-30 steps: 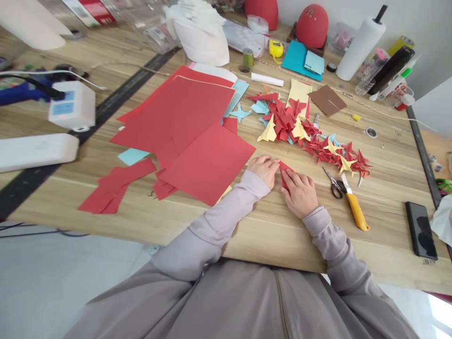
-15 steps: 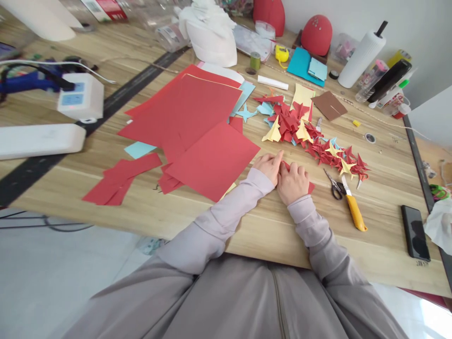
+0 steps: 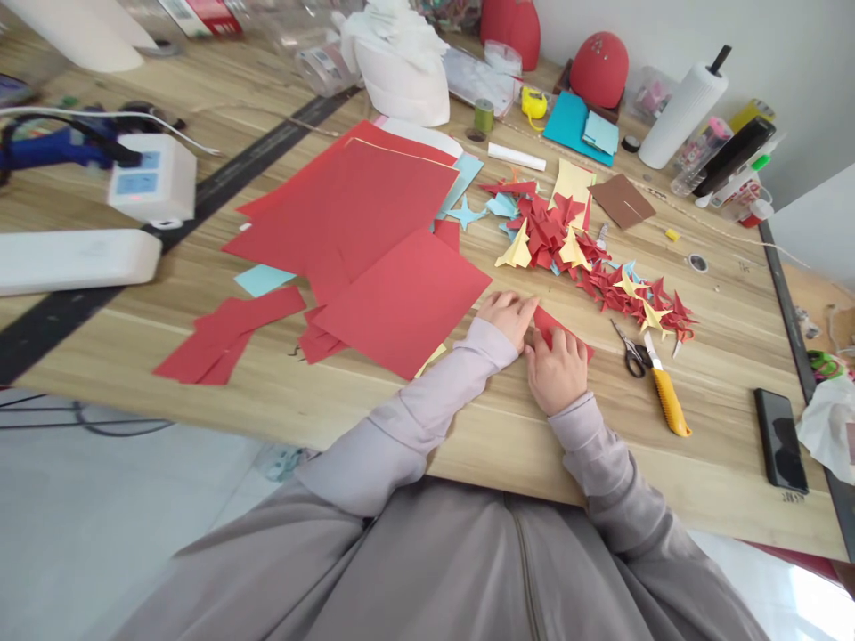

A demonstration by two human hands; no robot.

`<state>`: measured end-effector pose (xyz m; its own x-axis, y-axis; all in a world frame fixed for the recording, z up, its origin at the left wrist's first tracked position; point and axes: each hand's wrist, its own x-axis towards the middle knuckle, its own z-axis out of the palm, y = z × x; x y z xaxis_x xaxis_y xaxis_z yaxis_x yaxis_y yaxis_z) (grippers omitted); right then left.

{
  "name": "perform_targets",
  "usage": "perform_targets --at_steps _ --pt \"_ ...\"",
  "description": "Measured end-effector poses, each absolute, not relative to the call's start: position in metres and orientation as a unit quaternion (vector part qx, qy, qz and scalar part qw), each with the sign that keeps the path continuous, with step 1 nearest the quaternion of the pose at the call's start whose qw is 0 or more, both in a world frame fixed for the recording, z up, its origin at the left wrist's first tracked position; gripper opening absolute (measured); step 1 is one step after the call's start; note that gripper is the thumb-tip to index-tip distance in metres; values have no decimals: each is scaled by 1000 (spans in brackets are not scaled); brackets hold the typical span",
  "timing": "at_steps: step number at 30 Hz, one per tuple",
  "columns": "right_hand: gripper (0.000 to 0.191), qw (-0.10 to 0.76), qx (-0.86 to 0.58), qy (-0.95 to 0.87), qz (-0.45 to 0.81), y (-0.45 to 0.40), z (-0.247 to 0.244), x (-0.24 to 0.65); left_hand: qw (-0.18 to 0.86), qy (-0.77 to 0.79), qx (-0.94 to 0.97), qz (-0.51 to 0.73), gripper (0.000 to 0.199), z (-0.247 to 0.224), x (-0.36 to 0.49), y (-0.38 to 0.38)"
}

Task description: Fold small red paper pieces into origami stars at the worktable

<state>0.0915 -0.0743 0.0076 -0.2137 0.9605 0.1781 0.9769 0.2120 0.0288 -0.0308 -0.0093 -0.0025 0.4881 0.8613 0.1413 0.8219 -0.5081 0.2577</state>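
Observation:
A small folded piece of red paper [image 3: 559, 331] lies on the wooden table [image 3: 508, 445] between my hands. My left hand [image 3: 510, 319] holds its left end with the fingertips, and my right hand [image 3: 557, 372] presses on its lower edge, hiding part of it. Just left of my left hand lie large red paper sheets [image 3: 401, 303]. Beyond my hands, a long heap of folded red, yellow and blue paper shapes [image 3: 605, 267] stretches across the table.
To the right lie scissors [image 3: 631, 353], a yellow utility knife [image 3: 668, 401] and a black phone [image 3: 780, 452]. Red paper strips [image 3: 227, 338] are at the left. A white power strip [image 3: 73, 261] and a blue glue gun [image 3: 60, 151] sit further left, with jars and supplies along the back.
The red piece now shows wider, stretching right from my left hand. My hands have moved slightly apart after coming together, and the view has shifted a little.

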Motion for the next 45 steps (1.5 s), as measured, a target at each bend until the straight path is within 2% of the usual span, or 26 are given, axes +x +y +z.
perform_targets --at_steps 2,4,13,22,27,34,45 --pt "41 55 -626 -775 -69 -76 7 91 58 471 869 137 46 -4 -31 -13" --pt "42 47 -629 -773 -70 -76 7 91 33 474 867 148 38 -6 -30 -18" --pt "41 48 -630 -773 -57 -76 6 92 43 545 828 128 45 -4 -21 -20" --pt "40 48 -635 -770 -48 -75 6 93 42 590 786 179 50 -9 -22 -11" --pt "41 45 -638 -767 -47 -74 7 94 30 515 839 174 41 -11 -27 -10" --pt "44 27 -650 -757 -57 -65 7 92 41 534 829 163 36 -10 -28 -5" --pt "36 43 -633 -772 -35 -73 8 95 39 559 812 164 36 -9 -28 -4"
